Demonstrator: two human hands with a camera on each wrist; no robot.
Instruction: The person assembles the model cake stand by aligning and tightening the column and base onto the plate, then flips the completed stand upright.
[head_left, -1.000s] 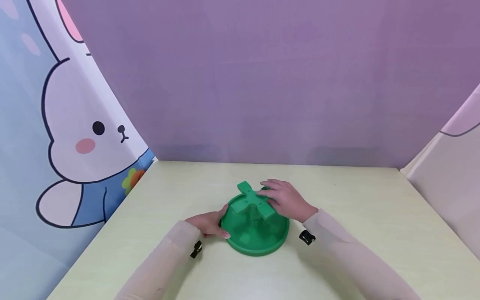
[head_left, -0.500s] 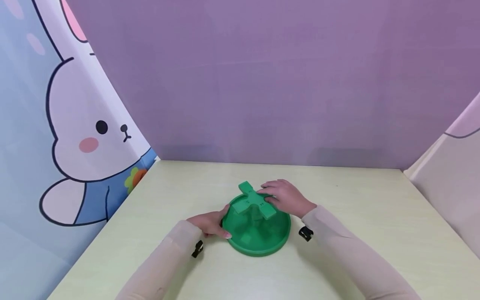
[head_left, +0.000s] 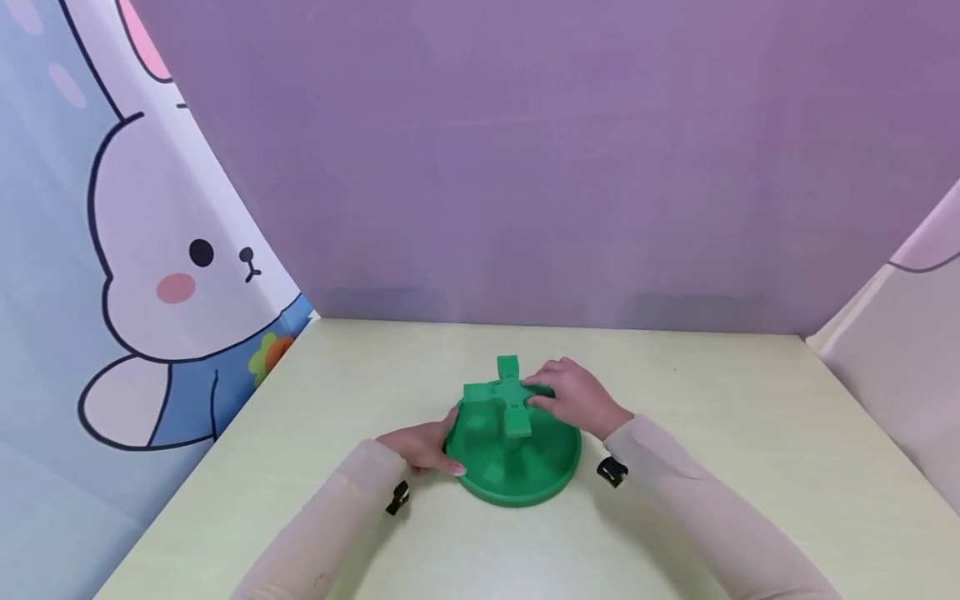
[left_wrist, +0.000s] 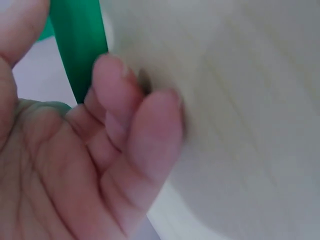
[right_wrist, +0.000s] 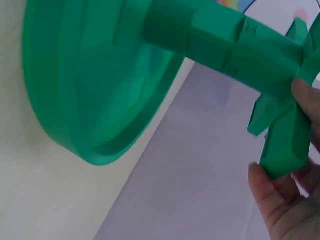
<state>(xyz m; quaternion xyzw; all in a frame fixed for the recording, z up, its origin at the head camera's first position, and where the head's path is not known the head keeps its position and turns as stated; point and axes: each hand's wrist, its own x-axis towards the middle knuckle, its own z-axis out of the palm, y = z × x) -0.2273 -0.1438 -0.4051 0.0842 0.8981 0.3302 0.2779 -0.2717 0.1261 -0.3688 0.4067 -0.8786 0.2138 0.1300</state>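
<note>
A green plastic piece stands on the table: a round dish-like base [head_left: 551, 458] with a post [right_wrist: 215, 40] rising from its middle and a cross-shaped top [head_left: 507, 390]. My left hand [head_left: 422, 446] grips the base's rim on the left side, thumb toward the front. In the left wrist view its fingers curl beside the green rim [left_wrist: 82, 50]. My right hand [head_left: 576, 400] pinches the right-hand arm of the cross between thumb and fingers. Letter-like marks show on the post in the right wrist view.
The pale table [head_left: 712, 433] runs back to a purple backdrop [head_left: 525, 167]. A rabbit-print cloth [head_left: 172, 250] hangs at the left, and a pale cloth [head_left: 900, 358] at the right. Small black clips [head_left: 612, 471] sit by both cuffs.
The cross-shaped top has turned clockwise as seen from above, its arms going from diagonal to nearly straight. My right fingers have closed in on one arm; the left hand stays at the rim.
</note>
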